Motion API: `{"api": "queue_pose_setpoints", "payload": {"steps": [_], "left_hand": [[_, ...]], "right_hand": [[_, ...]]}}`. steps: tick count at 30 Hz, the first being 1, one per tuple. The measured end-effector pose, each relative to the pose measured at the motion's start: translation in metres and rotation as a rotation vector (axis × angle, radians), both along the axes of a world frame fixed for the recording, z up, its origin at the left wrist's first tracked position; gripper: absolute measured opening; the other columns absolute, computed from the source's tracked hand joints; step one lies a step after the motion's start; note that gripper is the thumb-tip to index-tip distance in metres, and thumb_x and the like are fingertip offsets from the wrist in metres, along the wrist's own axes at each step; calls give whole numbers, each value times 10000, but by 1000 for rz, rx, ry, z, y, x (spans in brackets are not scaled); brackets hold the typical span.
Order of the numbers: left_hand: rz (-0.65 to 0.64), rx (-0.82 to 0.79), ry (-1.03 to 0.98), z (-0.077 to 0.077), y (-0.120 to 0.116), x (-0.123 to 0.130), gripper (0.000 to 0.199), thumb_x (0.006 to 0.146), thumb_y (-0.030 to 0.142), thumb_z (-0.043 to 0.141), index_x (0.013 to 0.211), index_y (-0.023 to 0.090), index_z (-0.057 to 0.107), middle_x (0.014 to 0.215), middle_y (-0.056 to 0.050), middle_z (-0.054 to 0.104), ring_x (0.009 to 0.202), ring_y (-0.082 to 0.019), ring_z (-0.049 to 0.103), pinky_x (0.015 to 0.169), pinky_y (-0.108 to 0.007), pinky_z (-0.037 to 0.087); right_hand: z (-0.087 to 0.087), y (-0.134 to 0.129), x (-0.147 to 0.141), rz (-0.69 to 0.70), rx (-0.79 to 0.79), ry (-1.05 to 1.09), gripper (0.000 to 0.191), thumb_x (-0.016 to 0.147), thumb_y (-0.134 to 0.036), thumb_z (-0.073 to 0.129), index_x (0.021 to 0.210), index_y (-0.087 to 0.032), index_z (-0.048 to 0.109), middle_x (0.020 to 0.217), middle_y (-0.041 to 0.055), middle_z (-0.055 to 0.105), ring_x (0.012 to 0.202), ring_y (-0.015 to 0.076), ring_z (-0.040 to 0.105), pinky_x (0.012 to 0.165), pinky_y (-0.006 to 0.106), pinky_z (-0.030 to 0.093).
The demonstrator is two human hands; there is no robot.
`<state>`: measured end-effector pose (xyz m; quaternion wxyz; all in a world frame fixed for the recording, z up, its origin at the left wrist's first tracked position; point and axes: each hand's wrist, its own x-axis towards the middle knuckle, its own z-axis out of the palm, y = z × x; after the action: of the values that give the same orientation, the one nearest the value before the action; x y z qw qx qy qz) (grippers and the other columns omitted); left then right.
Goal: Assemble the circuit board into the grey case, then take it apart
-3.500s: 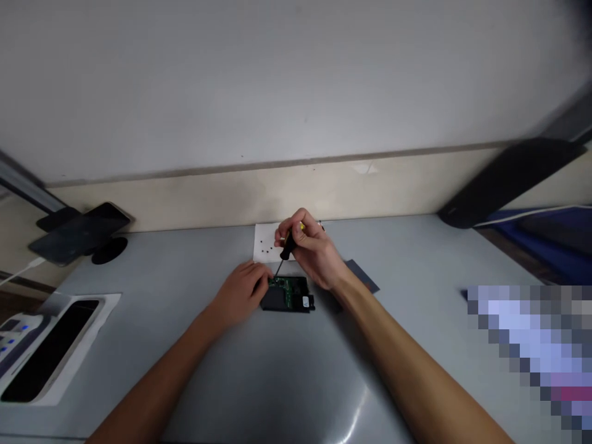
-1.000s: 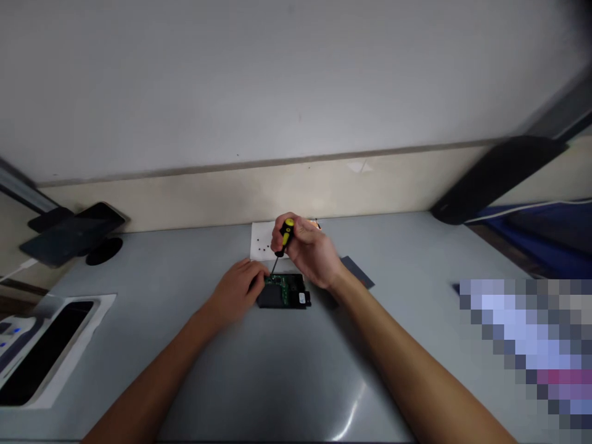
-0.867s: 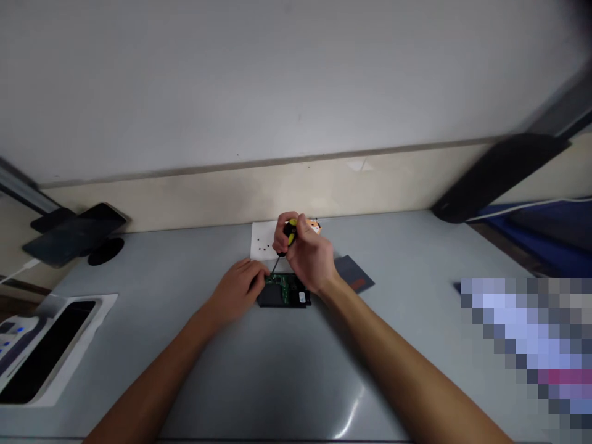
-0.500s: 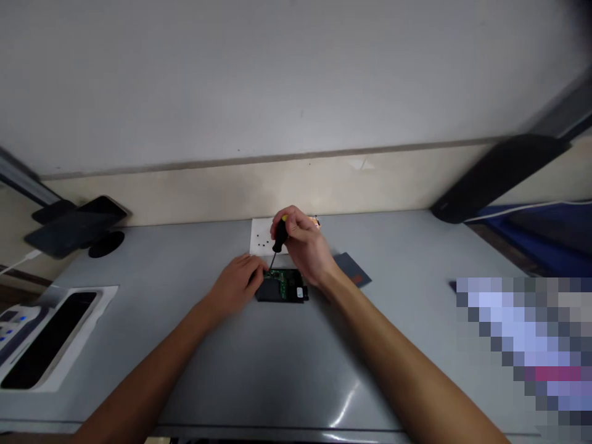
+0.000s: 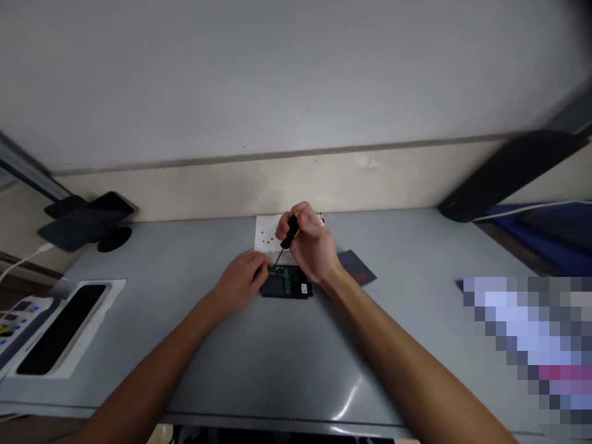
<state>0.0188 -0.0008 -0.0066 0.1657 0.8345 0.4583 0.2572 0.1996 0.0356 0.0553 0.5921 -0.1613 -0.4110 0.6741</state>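
Observation:
An opened phone [image 5: 283, 285], dark-framed with a green circuit board and a small white label, lies flat on the grey table. My left hand [image 5: 241, 279] is closed at its left end, fingertips pressed on the edge by the board. In my right hand [image 5: 312, 242] is a screwdriver [image 5: 291, 230] with a black and yellow handle, tilted to the right. Its thin shaft slants down to the board's upper left, close to my left fingertips. Whether the tip sits in a screw is too small to tell. Behind, several tiny dark screws rest on a white sheet [image 5: 260, 244].
A dark flat panel [image 5: 358, 269] lies right of my right wrist. On the left are a phone on a stand [image 5: 87, 225], another phone [image 5: 62, 328] on white paper and a power strip [image 5: 23, 324]. A black post base [image 5: 490, 179] stands at the back right.
The screwdriver handle has tipped further to the right as my right hand turned, while its tip stays on the board. My left hand keeps its place on the phone. The view has shifted slightly.

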Motion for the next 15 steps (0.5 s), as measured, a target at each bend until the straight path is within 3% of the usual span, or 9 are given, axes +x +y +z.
{"api": "queue_pose_setpoints", "payload": {"steps": [7,12,15], "left_hand": [[-11,-1,-7,0,0,-1,186,1029,199,432,996,210,615,933,-24,651,939,-196,589,897,-361,462],[-13,-12,-12,0,0,-1,196,1029,194,422,1010,212,617,973,-32,658,971,-197,596,903,-357,466],[-9,-2,-8,0,-1,0,205,1030,205,417,998,209,619,954,-35,654,961,-200,600,893,-358,473]], "right_hand": [[2,11,11,24,28,-115,227,979,-299,495,803,-206,606,800,42,525,738,180,509,720,338,414],[1,3,4,15,-23,-1,280,998,-476,472,868,-243,558,711,1,434,646,165,400,649,319,376],[3,-3,0,50,-6,-13,191,944,-406,604,869,-261,507,657,-31,398,615,151,362,629,297,336]]}}
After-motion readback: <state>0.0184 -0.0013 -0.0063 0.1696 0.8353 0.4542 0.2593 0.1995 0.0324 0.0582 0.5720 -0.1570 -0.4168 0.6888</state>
